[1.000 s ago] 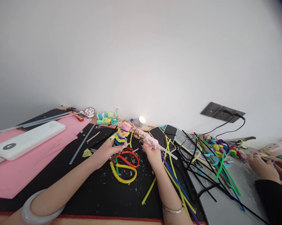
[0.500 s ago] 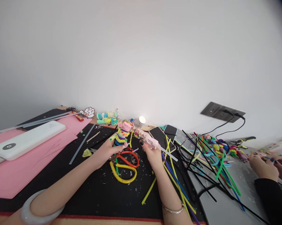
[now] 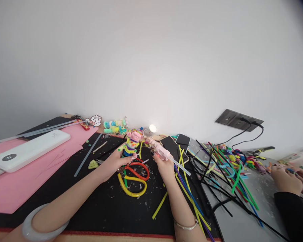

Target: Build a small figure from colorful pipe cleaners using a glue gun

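Observation:
My left hand (image 3: 115, 162) is wrapped round a colourful pipe-cleaner doll (image 3: 132, 143) with a pink top and a yellow and blue body. My right hand (image 3: 164, 164) grips a pale pink hot glue gun (image 3: 161, 151), its nozzle end pointing toward the doll. A clear glue stick (image 3: 180, 166) sticks out of the gun's back end. Below the doll lie a yellow-handled and red-handled loop pair, the yellow loop (image 3: 133, 195) nearer me and the red loop (image 3: 141, 171) behind it. What the loops belong to is hidden.
A white power bank (image 3: 33, 149) rests on pink sheets (image 3: 12, 193) at left. A small lit lamp (image 3: 150, 130) stands by the wall. Many pipe cleaners (image 3: 238, 179) spread at right, near pliers (image 3: 263, 149). Another person's hands (image 3: 287, 179) work at far right.
My hands, the doll and the glue gun stay almost still. The other person's hands at far right have shifted slightly to the right.

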Action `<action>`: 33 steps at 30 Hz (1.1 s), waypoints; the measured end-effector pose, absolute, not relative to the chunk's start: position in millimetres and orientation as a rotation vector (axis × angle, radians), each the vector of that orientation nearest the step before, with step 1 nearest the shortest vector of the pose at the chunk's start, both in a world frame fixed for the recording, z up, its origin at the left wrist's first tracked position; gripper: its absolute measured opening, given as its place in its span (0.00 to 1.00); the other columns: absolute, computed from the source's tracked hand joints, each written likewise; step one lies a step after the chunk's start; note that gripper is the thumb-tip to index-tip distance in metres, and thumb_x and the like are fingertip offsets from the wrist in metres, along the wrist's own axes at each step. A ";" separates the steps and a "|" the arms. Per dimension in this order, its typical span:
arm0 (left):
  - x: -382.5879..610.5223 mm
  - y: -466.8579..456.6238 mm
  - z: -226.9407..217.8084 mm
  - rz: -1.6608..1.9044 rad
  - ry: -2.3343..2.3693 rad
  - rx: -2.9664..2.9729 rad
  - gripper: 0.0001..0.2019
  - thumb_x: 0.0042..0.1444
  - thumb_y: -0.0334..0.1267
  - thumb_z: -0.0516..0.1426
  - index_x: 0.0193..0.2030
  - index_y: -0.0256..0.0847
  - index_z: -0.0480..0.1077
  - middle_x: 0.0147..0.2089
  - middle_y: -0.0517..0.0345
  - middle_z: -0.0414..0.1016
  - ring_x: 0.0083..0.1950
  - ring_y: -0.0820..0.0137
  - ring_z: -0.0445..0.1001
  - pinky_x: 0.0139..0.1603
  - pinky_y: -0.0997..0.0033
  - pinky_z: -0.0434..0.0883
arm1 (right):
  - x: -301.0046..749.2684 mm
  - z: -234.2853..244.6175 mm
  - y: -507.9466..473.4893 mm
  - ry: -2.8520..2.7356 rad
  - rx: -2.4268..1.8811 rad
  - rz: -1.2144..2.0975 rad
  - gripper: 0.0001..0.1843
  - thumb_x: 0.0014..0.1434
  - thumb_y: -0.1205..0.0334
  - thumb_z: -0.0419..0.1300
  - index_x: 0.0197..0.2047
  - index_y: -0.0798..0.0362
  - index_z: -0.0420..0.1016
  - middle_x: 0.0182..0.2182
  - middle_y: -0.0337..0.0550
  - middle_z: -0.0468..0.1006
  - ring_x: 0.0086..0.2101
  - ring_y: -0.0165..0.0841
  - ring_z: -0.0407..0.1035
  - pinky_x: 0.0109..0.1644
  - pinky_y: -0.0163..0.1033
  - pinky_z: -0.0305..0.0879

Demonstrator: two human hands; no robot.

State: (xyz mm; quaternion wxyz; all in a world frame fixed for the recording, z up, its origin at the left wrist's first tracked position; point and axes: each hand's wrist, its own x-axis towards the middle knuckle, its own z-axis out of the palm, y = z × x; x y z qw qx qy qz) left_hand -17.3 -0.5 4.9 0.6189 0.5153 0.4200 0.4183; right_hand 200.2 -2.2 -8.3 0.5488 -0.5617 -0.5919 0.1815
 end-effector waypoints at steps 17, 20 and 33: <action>-12.9 -6.5 20.9 0.976 1.029 1.480 0.27 0.53 0.49 0.61 0.57 0.45 0.62 0.53 0.52 0.76 0.56 0.57 0.74 0.59 0.56 0.68 | 193.0 -1.3 -9.4 -1.379 -1.224 0.587 0.15 0.50 0.53 0.62 0.40 0.50 0.80 0.36 0.48 0.83 0.42 0.44 0.76 0.46 0.47 0.73; -13.4 -7.0 21.7 0.980 1.104 1.538 0.26 0.53 0.50 0.60 0.57 0.45 0.63 0.53 0.52 0.76 0.56 0.56 0.74 0.57 0.56 0.69 | 186.6 3.7 -12.6 -1.407 -1.180 0.659 0.17 0.50 0.52 0.62 0.39 0.54 0.80 0.38 0.49 0.82 0.41 0.43 0.76 0.48 0.46 0.72; -14.2 -4.3 13.6 0.952 1.176 1.623 0.27 0.54 0.46 0.58 0.60 0.47 0.59 0.58 0.51 0.73 0.60 0.55 0.71 0.60 0.55 0.67 | 186.3 3.3 -13.1 -1.514 -1.156 0.707 0.14 0.52 0.56 0.62 0.40 0.54 0.81 0.36 0.48 0.82 0.39 0.43 0.76 0.47 0.45 0.72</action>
